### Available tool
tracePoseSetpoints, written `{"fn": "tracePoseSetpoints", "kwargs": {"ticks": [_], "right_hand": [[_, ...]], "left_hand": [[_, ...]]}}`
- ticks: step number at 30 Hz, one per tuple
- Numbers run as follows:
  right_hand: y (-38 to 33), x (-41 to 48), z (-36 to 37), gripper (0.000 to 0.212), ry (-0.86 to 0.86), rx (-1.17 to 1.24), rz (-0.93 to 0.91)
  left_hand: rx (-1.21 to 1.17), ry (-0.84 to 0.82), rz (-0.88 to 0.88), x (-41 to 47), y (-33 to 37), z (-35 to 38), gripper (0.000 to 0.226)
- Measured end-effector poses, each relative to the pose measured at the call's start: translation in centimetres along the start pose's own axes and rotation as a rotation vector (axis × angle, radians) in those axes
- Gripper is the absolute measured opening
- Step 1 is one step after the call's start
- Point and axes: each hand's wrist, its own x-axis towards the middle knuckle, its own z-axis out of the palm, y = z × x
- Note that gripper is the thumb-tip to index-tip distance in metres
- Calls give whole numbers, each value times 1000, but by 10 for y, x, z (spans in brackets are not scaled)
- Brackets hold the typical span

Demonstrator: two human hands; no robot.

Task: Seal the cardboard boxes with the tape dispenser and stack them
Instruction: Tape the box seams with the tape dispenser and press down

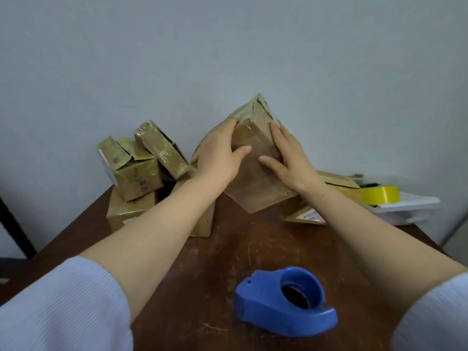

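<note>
Near the centre of the frame, the cardboard box (255,183) was held between both hands, tipped so that one corner pointed up towards the wall and another down towards the table (228,254). Whether that lower corner rested on the wood or hung just above it could not be told. The left hand (217,153) gripped the box from the left, with its fingers curled over the upper left edge and its thumb spread across the plain brown face. The right hand (288,158) lay against the right side with its fingers straight along the taped edge and its thumb stretched out over the same face; the two thumbs pointed at each other but stayed apart. Shiny tape covered the box's upper corner. The blue tape dispenser (283,302) sat alone on the dark wooden table at lower centre, well apart from both hands and between the two forearms. At the left of the frame stood a heap of taped boxes (136,178) against the wall, one with its flaps loose and another (162,148) leaning tilted on top of it. A further box (202,224) stood partly hidden behind the left forearm. At the right, behind the right wrist, lay a flat box (336,184) bearing a printed label (311,215). Beyond it, a roll of yellow tape (381,195) rested on a white plastic tray (410,206) at the table's far right edge. Pale ribbed sleeves (63,307) covered both upper arms.
</note>
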Motion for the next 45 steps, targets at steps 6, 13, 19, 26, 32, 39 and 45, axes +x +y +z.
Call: {"fn": "tracePoseSetpoints", "kwargs": {"ticks": [6, 13, 19, 26, 32, 39, 45], "right_hand": [[-56, -30, -10, 77, -8, 35, -111], [-127, -62, 5, 65, -73, 5, -251], [-165, -102, 30, 61, -161, -177, -399], [-175, -120, 44, 60, -405, -280, -437], [-177, -130, 50, 69, -472, -63, -425], [-112, -110, -1, 69, -350, 60, 56], [-66, -89, 29, 122, -784, -321, 4]], "left_hand": [[9, 124, 33, -56, 17, -56, 49], [39, 182, -107, -120, -1, -120, 56], [-98, 223, -296, -180, -16, -145, 56], [102, 62, -571, -199, -34, -155, 85], [411, -66, -532, -200, -34, -153, 84], [679, -566, -276, -157, -3, -130, 110], [863, -803, -219, -128, 0, -104, 139]]}}
